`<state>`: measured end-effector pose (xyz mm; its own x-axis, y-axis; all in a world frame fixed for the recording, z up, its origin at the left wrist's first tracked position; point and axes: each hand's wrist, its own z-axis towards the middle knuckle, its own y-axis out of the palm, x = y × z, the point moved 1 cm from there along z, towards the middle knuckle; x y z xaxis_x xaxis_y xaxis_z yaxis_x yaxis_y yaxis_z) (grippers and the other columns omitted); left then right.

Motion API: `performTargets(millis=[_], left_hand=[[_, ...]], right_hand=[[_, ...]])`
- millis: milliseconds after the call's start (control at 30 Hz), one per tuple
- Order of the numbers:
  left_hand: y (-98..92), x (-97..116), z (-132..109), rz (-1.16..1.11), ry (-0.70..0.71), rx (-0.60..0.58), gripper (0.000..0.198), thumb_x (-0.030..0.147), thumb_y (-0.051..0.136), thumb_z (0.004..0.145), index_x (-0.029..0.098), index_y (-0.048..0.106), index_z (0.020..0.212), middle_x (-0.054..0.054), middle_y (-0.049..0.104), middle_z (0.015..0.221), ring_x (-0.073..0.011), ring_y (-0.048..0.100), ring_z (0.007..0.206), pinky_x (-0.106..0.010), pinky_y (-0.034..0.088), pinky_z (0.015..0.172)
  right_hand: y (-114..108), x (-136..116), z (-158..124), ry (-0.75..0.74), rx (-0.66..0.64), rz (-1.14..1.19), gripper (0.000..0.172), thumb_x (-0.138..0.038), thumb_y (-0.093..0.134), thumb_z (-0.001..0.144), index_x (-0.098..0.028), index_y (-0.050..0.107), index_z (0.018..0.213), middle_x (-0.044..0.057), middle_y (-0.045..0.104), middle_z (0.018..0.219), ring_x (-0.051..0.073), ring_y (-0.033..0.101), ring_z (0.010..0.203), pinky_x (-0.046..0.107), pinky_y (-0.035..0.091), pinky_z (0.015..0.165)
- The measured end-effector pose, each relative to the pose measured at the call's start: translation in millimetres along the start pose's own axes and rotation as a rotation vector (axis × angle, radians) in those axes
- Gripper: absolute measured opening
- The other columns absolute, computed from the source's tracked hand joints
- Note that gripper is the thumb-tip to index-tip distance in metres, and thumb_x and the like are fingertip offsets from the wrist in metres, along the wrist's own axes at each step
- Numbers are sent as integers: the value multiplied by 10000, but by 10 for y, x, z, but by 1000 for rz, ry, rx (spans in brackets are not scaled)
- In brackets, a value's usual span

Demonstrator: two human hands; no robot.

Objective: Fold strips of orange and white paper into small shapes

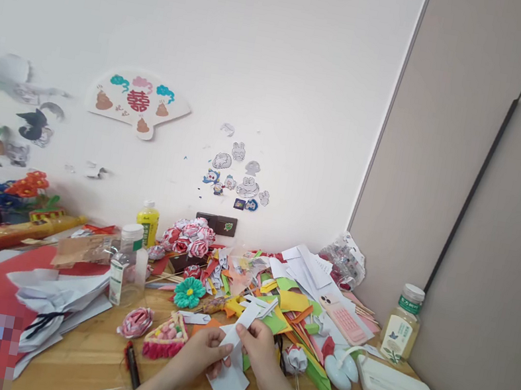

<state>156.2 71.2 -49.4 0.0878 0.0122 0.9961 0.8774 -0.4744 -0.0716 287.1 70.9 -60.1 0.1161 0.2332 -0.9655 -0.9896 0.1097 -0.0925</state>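
Observation:
Both my hands grip a folded strip of white paper low over the wooden table. My left hand pinches its lower left side, while my right hand holds the right edge between thumb and fingers. Beneath them shows a white sheet with a pointed lower end; whether it joins the strip I cannot tell. Left of my hands are a felt cake slice, a crumpled paper rose and a dark pen. A teal crocheted flower lies just beyond them.
Coloured paper scraps heap up behind my hands. To the right are a white keyboard, a light-blue mouse and a capped jar. Leftward stand a clear bottle, a yellow bottle and red paper.

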Motion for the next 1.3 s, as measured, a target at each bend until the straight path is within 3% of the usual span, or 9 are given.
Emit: performTargets(millis=[167, 500, 700, 1300], left_hand=[[15, 55, -36, -13, -3, -28, 380, 516, 567, 570, 150, 462, 560, 49, 525, 352, -66, 449, 297, -172, 300, 342], [19, 29, -26, -78, -65, -35, 426, 544, 579, 531, 152, 444, 630, -12, 635, 522, -108, 548, 373, -206, 378, 384], [21, 71, -47, -45, -63, 7, 441, 549, 594, 504, 161, 423, 624, -3, 624, 496, -108, 542, 364, -211, 384, 388], [46, 90, -71, -5, -64, -8, 459, 585, 572, 497, 177, 396, 613, 21, 592, 453, -114, 538, 355, -216, 387, 370]], right_hand=[[-14, -3, 6, -6, 17, 30, 268, -400, 527, 663, -151, 473, 581, -46, 412, 480, 86, 350, 450, 200, 279, 427], [-4, -32, -12, 4, 8, 40, 283, -414, 521, 670, -154, 447, 585, -53, 389, 484, 81, 344, 449, 195, 274, 421], [2, -35, -13, 25, -3, 84, 312, -430, 515, 679, -167, 401, 559, -67, 362, 442, 70, 330, 412, 191, 271, 410], [1, -23, -16, 3, -25, 100, 389, -489, 454, 723, -170, 369, 517, -62, 361, 422, 65, 320, 387, 191, 239, 395]])
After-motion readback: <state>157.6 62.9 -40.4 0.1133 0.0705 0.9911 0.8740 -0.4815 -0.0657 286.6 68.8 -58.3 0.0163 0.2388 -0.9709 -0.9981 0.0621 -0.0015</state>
